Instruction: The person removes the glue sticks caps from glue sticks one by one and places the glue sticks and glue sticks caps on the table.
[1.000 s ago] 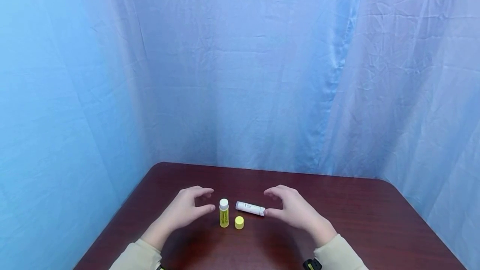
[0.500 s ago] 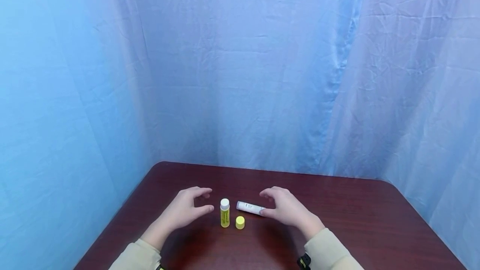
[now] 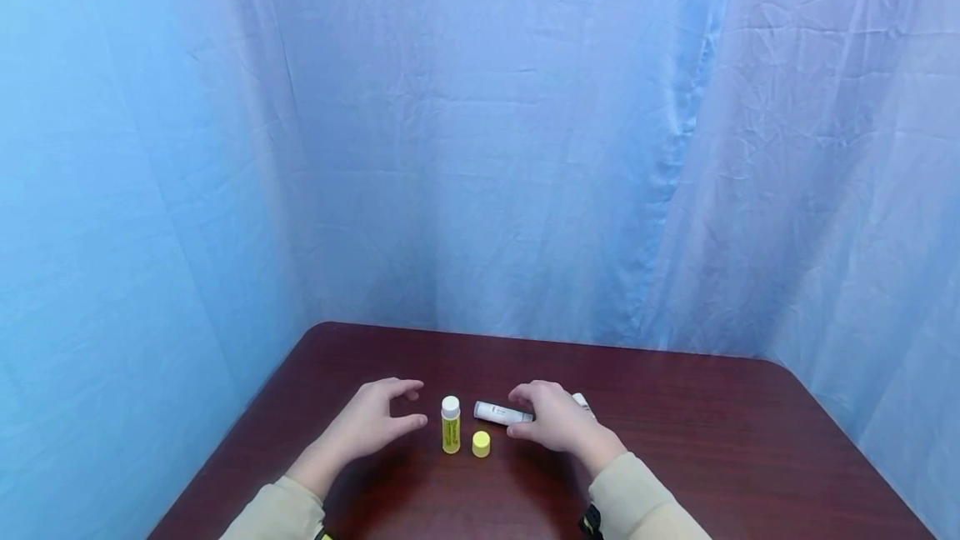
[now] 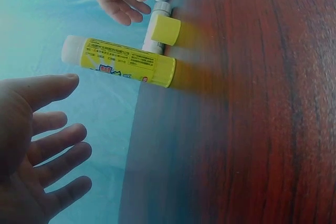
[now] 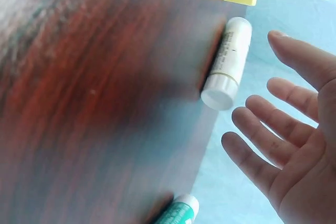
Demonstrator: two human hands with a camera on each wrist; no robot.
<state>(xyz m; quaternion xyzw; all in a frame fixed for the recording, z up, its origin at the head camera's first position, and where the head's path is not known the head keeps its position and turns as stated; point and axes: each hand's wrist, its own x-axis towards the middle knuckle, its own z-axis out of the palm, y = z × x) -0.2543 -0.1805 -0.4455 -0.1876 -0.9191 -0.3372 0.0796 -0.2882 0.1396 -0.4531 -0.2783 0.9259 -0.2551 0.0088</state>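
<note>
- The left hand (image 3: 367, 417) hangs just to the left of the yellow glue stick, its fingers loosely bent and spread from the thumb, a gap between it and the stick (clearest in the left wrist view).
- The yellow glue stick (image 3: 450, 434) stands upright on the table (image 3: 712, 423) between the two hands, its white end uppermost and its yellow body printed with dark text.
- The yellow cap (image 3: 481, 444) stands just to the right of that stick, off it and a little nearer the person.
- The white glue stick (image 3: 497, 413) lies on its side beyond the cap, one end pointing towards the right hand (small dark print runs along its barrel).
- The right hand (image 3: 553, 417) is above the right end of the white stick, fingers relaxed and parted, thumb apart from them; the right wrist view shows space between hand and stick.
- A green tube with a white end (image 5: 178, 212) lies farther right, cut off by the frame in that view.
- Pale sleeves (image 3: 637, 494) cover both forearms (a black strap (image 3: 591, 521) shows under the right one).
- Light blue curtains (image 3: 480, 148) hang behind the dark reddish-brown table and along both sides.
</note>
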